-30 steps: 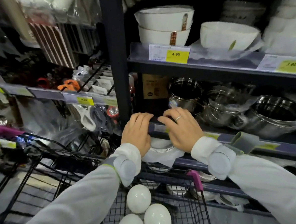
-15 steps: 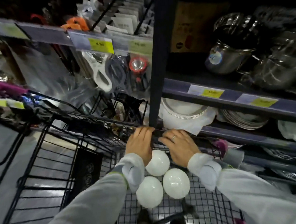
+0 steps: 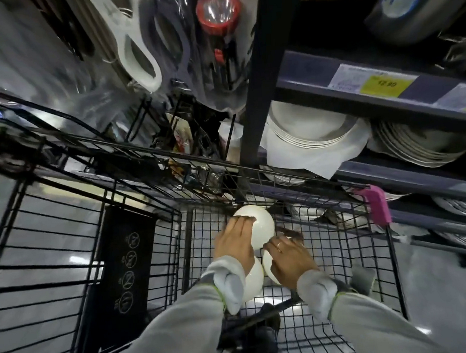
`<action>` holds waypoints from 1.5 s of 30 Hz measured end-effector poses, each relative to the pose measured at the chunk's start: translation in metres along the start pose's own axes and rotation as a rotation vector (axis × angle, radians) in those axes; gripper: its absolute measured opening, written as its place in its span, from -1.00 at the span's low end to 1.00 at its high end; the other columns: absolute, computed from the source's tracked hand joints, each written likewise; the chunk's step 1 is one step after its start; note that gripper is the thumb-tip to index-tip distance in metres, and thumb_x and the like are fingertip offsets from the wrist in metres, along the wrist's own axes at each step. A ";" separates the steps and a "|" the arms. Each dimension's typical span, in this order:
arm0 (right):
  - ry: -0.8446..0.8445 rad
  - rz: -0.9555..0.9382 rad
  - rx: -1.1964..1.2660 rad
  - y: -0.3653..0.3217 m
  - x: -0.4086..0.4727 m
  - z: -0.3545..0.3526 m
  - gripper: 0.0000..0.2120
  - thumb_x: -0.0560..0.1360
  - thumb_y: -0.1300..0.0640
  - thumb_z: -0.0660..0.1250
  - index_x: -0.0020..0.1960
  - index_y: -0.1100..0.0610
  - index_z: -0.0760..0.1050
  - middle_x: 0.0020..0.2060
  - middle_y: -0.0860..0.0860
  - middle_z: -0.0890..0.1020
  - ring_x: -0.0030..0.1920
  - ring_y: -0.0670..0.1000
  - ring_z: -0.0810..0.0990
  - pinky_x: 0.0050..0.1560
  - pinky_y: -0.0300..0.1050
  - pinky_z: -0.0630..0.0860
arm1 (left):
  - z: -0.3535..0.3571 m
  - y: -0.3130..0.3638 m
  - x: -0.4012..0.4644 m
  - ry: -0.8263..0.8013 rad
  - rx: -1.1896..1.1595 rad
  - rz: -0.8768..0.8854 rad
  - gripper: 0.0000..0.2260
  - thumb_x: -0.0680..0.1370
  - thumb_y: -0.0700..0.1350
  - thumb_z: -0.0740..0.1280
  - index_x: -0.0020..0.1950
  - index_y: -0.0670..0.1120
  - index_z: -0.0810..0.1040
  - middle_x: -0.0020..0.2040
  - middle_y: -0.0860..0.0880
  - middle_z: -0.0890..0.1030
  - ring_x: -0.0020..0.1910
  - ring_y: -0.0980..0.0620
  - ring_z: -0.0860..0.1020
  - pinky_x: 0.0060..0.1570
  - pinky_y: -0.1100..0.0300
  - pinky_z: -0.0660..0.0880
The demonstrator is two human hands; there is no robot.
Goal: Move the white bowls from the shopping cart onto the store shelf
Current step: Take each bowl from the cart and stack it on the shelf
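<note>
White glossy round bowls, upside down, three of them, sit on the wire floor of the black metal shopping cart: far bowl, near-left bowl, near-right bowl mostly hidden. Left hand lies flat, fingers on the far bowl's left side, not closed around it. Right hand is spread over the near-right bowl; whether it grips, cannot tell. Grey store shelf far right holds stacked white plates.

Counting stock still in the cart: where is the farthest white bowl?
Head view, centre: farthest white bowl lies upside down in the cart, under the left hand.
</note>
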State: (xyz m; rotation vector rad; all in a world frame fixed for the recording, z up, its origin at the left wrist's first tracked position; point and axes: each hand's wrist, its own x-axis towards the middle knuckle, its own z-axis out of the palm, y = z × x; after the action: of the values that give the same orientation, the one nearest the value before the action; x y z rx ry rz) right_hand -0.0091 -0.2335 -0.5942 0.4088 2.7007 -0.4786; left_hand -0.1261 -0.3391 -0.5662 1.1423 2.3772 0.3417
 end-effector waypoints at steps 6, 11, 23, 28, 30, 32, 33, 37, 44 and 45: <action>-0.211 0.138 0.023 0.012 -0.005 0.052 -0.55 0.51 0.03 0.14 0.38 0.09 0.25 0.39 0.05 0.34 0.41 0.06 0.24 0.44 -0.02 0.15 | 0.029 0.001 0.000 -0.059 0.010 -0.021 -0.48 0.48 -0.21 0.20 0.43 -0.01 0.18 0.40 0.04 0.31 0.43 0.03 0.21 0.36 0.11 0.23; -0.274 0.256 0.028 0.025 -0.007 0.085 -0.57 0.48 0.12 0.17 0.34 0.09 0.30 0.35 0.04 0.39 0.37 0.08 0.32 0.40 -0.03 0.27 | 0.057 -0.006 0.003 -0.160 0.030 -0.059 -0.50 0.49 -0.20 0.19 0.43 -0.01 0.19 0.42 0.03 0.30 0.44 0.01 0.20 0.36 0.04 0.24; -0.366 0.286 0.001 0.044 -0.008 0.121 -0.70 0.49 0.21 0.17 0.21 0.13 0.43 0.19 0.07 0.55 0.22 0.11 0.48 0.25 -0.05 0.40 | 0.102 -0.005 0.005 -0.307 0.073 -0.057 -0.47 0.49 -0.21 0.20 0.45 -0.06 0.17 0.46 0.02 0.29 0.48 0.03 0.15 0.40 0.09 0.21; -0.364 0.250 -0.034 0.049 -0.004 0.120 -0.71 0.48 0.23 0.15 0.18 0.16 0.46 0.13 0.11 0.60 0.14 0.15 0.55 0.17 -0.03 0.47 | 0.109 -0.004 -0.001 -0.283 0.047 -0.023 -0.50 0.29 -0.17 0.40 0.23 -0.08 0.47 0.22 0.02 0.54 0.31 -0.02 0.45 0.14 0.10 0.48; -0.372 0.237 -0.054 0.049 -0.004 0.118 -0.71 0.48 0.25 0.14 0.18 0.18 0.46 0.13 0.12 0.60 0.15 0.15 0.54 0.16 -0.03 0.46 | 0.113 -0.004 -0.002 -0.224 0.048 -0.029 -0.48 -0.04 -0.05 0.51 -0.08 0.00 0.60 -0.12 0.12 0.66 -0.05 0.07 0.65 -0.25 0.25 0.58; -0.381 0.224 -0.076 0.048 -0.005 0.114 -0.71 0.49 0.25 0.15 0.18 0.18 0.44 0.14 0.13 0.59 0.16 0.17 0.52 0.17 -0.02 0.43 | 0.115 -0.003 -0.001 -0.220 0.076 -0.017 -0.46 -0.17 0.02 0.50 -0.20 0.03 0.60 -0.24 0.18 0.65 -0.20 0.14 0.66 -0.40 0.34 0.55; -0.384 0.217 -0.091 0.047 -0.006 0.111 -0.71 0.48 0.26 0.16 0.19 0.19 0.44 0.14 0.13 0.59 0.17 0.17 0.52 0.17 -0.01 0.42 | 0.116 -0.003 0.000 -0.221 0.085 -0.009 -0.45 -0.18 0.02 0.49 -0.21 0.03 0.61 -0.25 0.18 0.65 -0.21 0.15 0.65 -0.41 0.35 0.54; -0.367 0.208 -0.105 0.047 -0.010 0.101 -0.69 0.46 0.30 0.16 0.19 0.21 0.42 0.15 0.15 0.58 0.20 0.18 0.49 0.17 -0.03 0.40 | 0.116 -0.001 0.002 -0.226 0.115 0.018 -0.44 -0.18 0.03 0.48 -0.19 0.03 0.63 -0.23 0.19 0.65 -0.20 0.16 0.65 -0.42 0.37 0.53; -0.386 0.263 -0.035 0.054 -0.019 0.094 -0.65 0.44 0.25 0.21 0.21 0.10 0.42 0.13 0.08 0.58 0.22 0.17 0.46 0.15 0.02 0.52 | 0.108 0.006 0.006 -0.231 0.141 0.018 -0.44 -0.20 0.02 0.49 -0.20 0.05 0.62 -0.26 0.20 0.64 -0.21 0.16 0.65 -0.42 0.35 0.52; -0.397 0.271 -0.017 0.056 -0.020 0.092 -0.64 0.44 0.25 0.22 0.22 0.09 0.42 0.13 0.08 0.57 0.21 0.17 0.46 0.15 0.03 0.52 | 0.105 0.007 0.007 -0.226 0.152 0.034 -0.44 -0.18 0.01 0.50 -0.18 0.05 0.62 -0.23 0.19 0.65 -0.18 0.15 0.65 -0.40 0.34 0.54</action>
State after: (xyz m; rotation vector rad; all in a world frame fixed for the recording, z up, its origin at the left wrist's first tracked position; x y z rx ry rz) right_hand 0.0550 -0.2225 -0.6823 0.5962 2.2261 -0.4076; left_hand -0.0709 -0.3275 -0.6548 1.2211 2.2170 0.0403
